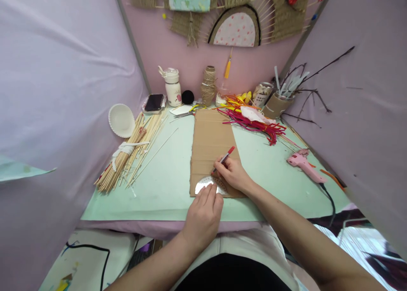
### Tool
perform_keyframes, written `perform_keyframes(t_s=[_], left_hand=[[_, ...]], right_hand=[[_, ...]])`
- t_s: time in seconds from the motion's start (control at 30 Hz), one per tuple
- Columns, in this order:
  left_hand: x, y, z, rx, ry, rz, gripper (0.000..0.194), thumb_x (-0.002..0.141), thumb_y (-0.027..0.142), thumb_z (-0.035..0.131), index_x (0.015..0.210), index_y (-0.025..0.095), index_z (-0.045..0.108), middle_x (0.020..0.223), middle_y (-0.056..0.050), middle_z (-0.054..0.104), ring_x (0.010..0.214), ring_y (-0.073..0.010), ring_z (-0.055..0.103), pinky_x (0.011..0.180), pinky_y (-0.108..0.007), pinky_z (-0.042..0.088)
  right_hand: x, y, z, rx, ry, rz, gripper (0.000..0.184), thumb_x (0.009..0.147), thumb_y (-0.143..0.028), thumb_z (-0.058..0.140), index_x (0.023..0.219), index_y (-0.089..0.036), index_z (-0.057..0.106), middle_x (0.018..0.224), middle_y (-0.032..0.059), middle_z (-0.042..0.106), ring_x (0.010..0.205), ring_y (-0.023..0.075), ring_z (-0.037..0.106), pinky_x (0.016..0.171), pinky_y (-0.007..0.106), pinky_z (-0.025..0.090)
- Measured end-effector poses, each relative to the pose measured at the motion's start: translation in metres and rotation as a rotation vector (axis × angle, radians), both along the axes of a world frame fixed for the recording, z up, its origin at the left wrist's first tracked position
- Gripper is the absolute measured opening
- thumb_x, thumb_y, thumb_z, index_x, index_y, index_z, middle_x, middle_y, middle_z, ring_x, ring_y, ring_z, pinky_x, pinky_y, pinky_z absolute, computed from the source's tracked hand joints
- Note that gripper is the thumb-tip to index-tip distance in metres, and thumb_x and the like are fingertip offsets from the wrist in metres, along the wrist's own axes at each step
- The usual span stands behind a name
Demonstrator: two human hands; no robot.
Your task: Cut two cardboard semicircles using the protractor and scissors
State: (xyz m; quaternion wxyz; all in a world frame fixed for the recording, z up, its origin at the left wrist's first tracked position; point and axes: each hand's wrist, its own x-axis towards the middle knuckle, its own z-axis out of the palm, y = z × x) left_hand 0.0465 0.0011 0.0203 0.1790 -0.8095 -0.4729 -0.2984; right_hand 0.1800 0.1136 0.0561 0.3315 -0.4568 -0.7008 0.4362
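Note:
A long piece of brown cardboard (pixel 211 134) lies on the pale green table in front of me. Near its front edge rests a clear half-round protractor (pixel 203 182). My left hand (pixel 206 208) presses on the protractor with its fingers stretched out flat. Between the fingers of my right hand (pixel 233 174) is a red-capped pen (pixel 227 154), its tip down on the cardboard by the protractor's curved edge. Part of the protractor is hidden under my left fingers.
Bundled thin sticks (pixel 119 166) and a white bowl (pixel 121 120) are at the left. A pink glue gun (pixel 305 166) with its cord lies right. Along the back stand a white bottle (pixel 173 87), twine (pixel 209 85), scissors (pixel 187 113), pipe cleaners (pixel 270 132) and a holder with branches (pixel 278 105).

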Motion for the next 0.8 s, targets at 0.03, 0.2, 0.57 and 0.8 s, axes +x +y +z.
perform_keyframes(t_s=[0.03,0.2,0.57,0.8], left_hand=[[-0.0002,0.0,0.0001,0.0,0.0,-0.002,0.027,0.082,0.003,0.045,0.101,0.007,0.063,0.113,-0.017,0.069,0.111,-0.0278,0.062,0.096,-0.039,0.051],[-0.0003,0.0006,0.0003,-0.009,-0.003,-0.01,0.028,0.081,0.002,0.045,0.102,0.007,0.063,0.114,-0.017,0.068,0.112,-0.0278,0.062,0.097,-0.039,0.051],[0.0007,0.0002,0.0003,-0.001,-0.015,-0.007,0.028,0.08,0.0,0.045,0.102,0.007,0.062,0.113,-0.017,0.069,0.111,-0.0272,0.062,0.096,-0.039,0.051],[0.0006,-0.0006,-0.0009,-0.01,-0.007,0.003,0.028,0.081,0.001,0.045,0.103,0.008,0.062,0.114,-0.017,0.068,0.113,-0.027,0.061,0.097,-0.039,0.051]], right_hand=[[0.0,0.0002,0.0002,0.003,-0.008,-0.001,0.025,0.09,-0.037,0.048,0.072,-0.02,0.052,0.06,-0.0025,0.056,0.065,0.0163,0.061,0.059,0.025,0.043],[0.0,0.0008,0.0028,0.012,-0.05,-0.001,0.028,0.089,-0.037,0.048,0.068,-0.02,0.052,0.062,-0.0011,0.058,0.065,0.0156,0.059,0.06,0.025,0.042],[-0.0014,0.0011,0.0091,0.029,-0.109,0.02,0.027,0.089,-0.035,0.047,0.068,-0.02,0.051,0.058,-0.0027,0.059,0.055,0.0132,0.053,0.058,0.025,0.039],[-0.0029,-0.0023,0.01,0.049,-0.118,0.011,0.026,0.089,-0.034,0.047,0.069,-0.02,0.053,0.062,-0.0016,0.062,0.06,0.0141,0.057,0.059,0.025,0.04]])
